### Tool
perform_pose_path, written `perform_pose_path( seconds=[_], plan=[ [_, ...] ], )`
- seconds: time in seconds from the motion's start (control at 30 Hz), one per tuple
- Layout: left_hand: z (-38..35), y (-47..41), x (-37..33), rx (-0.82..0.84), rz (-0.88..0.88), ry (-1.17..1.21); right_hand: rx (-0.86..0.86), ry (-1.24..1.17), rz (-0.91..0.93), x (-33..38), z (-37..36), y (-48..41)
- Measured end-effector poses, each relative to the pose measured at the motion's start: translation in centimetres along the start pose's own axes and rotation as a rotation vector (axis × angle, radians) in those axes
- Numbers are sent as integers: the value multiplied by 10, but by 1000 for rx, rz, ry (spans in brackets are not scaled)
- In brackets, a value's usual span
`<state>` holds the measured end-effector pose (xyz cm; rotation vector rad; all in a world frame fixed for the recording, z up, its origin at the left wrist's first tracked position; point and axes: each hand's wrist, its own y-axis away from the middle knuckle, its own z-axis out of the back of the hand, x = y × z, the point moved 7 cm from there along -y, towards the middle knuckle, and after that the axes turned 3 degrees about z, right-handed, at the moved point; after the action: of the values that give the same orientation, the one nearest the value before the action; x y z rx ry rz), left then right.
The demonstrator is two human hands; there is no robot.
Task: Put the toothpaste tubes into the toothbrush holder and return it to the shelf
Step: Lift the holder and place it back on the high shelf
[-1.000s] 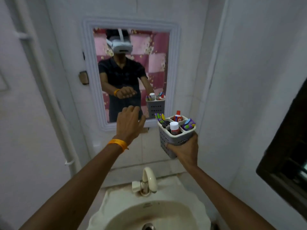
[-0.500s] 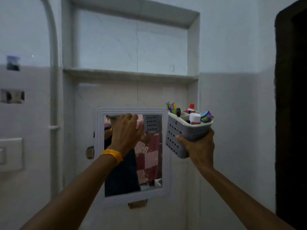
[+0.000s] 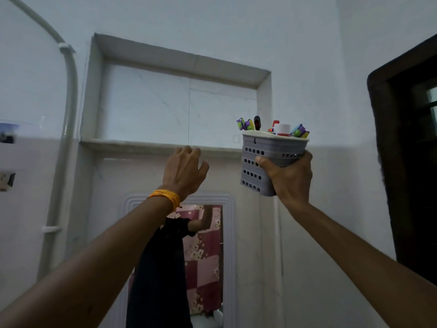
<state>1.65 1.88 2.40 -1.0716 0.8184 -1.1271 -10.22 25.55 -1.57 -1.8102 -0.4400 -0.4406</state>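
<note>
My right hand (image 3: 287,177) grips the toothbrush holder (image 3: 269,157) from below, just off the shelf's (image 3: 132,144) right end, toothpaste tubes (image 3: 280,128) already inside. My left hand (image 3: 183,172) hangs spread and empty below the shelf's front edge. Next, I judge: lift it over the edge and set it down level.

The toothbrush holder (image 3: 264,157) looks like matt grey perforated plastic; the shelf (image 3: 142,144) seems smooth polished stone, the wristband (image 3: 165,197) orange twisted thread.

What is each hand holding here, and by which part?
The right hand grips the grey toothbrush holder around its lower body, thumb on the perforated side. The left hand holds nothing, fingers loosely curled just below the shelf.
</note>
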Motion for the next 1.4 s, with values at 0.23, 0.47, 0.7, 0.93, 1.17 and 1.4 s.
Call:
perform_pose_path(
  seconds=[0.23,0.47,0.7,0.93,1.17,1.4],
  plan=[
    [-23,-47,-14,15,-16,-45,-60,46,40,7,-21,-48],
    [-56,-94,-11,77,-19,-122,-111,65,14,1,-46,-103],
    [-101,-129,10,257,13,-213,-121,136,-38,-4,-88,-153],
    [-116,-139,18,349,38,-344,-64,235,-52,-37,-134,-159],
    [-123,-138,21,410,75,-354,-46,345,-84,-51,-152,-166],
    [-122,-140,19,372,60,-352,-42,405,-86,-61,-165,-172]
  ],
)
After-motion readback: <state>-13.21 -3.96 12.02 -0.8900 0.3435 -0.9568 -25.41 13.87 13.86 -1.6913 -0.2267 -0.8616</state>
